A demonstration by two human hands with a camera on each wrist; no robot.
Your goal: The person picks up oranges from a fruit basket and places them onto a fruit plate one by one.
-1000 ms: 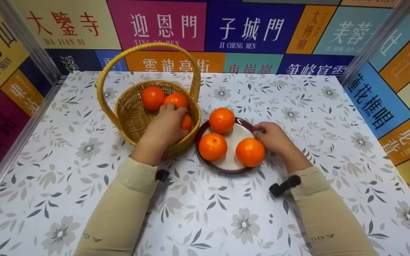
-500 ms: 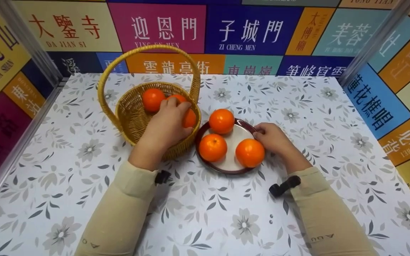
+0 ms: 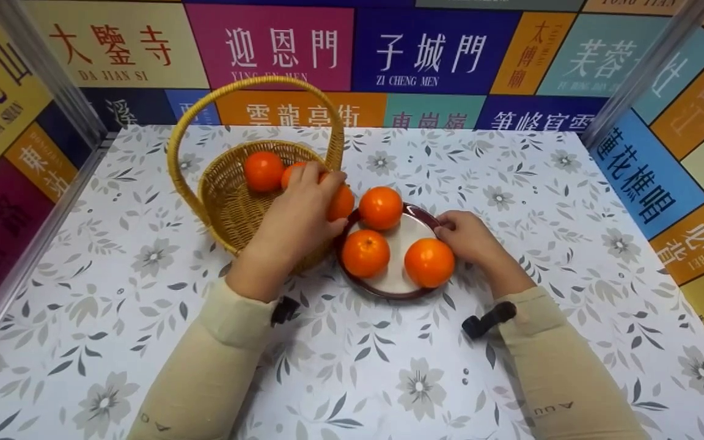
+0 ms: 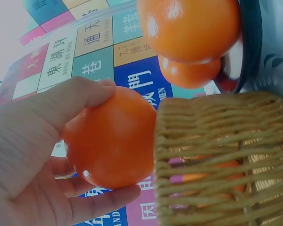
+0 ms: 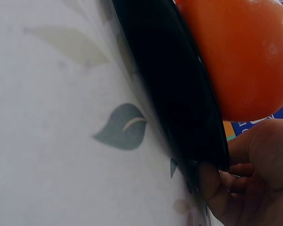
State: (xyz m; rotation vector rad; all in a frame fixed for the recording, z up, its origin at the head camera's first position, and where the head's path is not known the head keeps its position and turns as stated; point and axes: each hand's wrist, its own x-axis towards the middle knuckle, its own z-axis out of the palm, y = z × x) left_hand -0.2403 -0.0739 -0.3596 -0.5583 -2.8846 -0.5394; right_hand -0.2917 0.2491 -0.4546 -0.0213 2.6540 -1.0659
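Observation:
My left hand [image 3: 294,223] grips an orange [image 4: 111,139] between thumb and fingers at the right rim of the yellow wicker basket [image 3: 230,214]. In the left wrist view this orange is up beside the woven edge. Two more oranges lie inside the basket, one [image 3: 264,171] in plain sight and another [image 3: 291,175] partly behind my fingers. To the right, a white plate [image 3: 396,272] with a dark brown rim carries three oranges: one at the back [image 3: 381,208], one at the left [image 3: 365,253], one at the right [image 3: 429,262]. My right hand [image 3: 471,238] pinches the plate's right rim.
The basket's tall arched handle [image 3: 254,80] rises over its opening. Under everything lies a white tablecloth [image 3: 352,379] with grey flowers and leaves. Panels with coloured lettering [image 3: 428,52] stand behind and at both sides of the table.
My left hand has lifted the orange from inside the basket and brought it rightward to the rim, near the plate. The right hand and the plate have stayed put.

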